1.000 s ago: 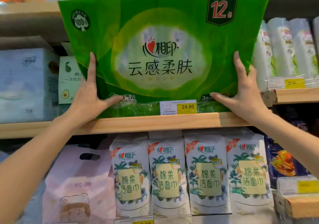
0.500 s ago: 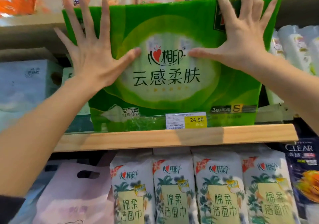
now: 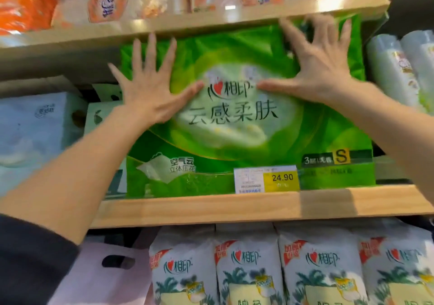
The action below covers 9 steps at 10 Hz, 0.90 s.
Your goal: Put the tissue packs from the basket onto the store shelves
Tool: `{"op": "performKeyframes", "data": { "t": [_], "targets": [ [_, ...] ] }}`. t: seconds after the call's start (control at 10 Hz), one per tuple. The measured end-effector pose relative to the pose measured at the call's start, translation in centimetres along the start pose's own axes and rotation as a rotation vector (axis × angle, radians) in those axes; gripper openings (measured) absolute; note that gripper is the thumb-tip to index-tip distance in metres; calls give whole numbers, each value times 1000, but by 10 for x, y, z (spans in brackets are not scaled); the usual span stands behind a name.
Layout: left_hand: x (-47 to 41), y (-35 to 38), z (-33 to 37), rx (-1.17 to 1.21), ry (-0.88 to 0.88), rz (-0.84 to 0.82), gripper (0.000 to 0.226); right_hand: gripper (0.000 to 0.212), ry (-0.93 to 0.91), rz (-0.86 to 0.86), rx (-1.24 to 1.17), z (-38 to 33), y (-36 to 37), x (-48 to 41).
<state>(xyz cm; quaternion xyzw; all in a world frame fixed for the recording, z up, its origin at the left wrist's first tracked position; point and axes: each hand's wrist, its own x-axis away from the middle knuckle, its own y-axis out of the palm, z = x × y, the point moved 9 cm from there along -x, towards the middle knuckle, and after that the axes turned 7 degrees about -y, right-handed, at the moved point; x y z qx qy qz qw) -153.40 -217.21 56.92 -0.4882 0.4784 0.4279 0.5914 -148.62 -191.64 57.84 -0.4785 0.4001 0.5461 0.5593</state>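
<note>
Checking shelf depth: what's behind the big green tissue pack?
The green tissue pack fills its bay, so what is behind is hidden. Only a pale avocado-print box shows at its left edge.

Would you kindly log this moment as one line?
green tissue pack on wooden shelf | left hand, right hand flat on front

My left hand (image 3: 150, 88) is spread flat, fingers splayed upward and thumb stretched out to the right. My right hand (image 3: 319, 69) mirrors it, palm forward, fingers fanned, thumb pointing left. Both forearms reach up and inward, bare, with a dark sleeve (image 3: 30, 257) at my left elbow.
</note>
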Motion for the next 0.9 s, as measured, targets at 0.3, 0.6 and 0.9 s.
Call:
{"op": "performKeyframes", "data": {
  "t": [0.3,0.6,0.9],
  "targets": [
    [7,37,4,8,10,-59,82,102,-29,-151,10,0,46,7],
    [10,23,5,14,-22,-202,85,95,-18,-277,17,-6,31,14],
    [59,-25,-10,27,-7,-395,79,74,-26,-307,-125,-24,-12,46]
  ]
}}
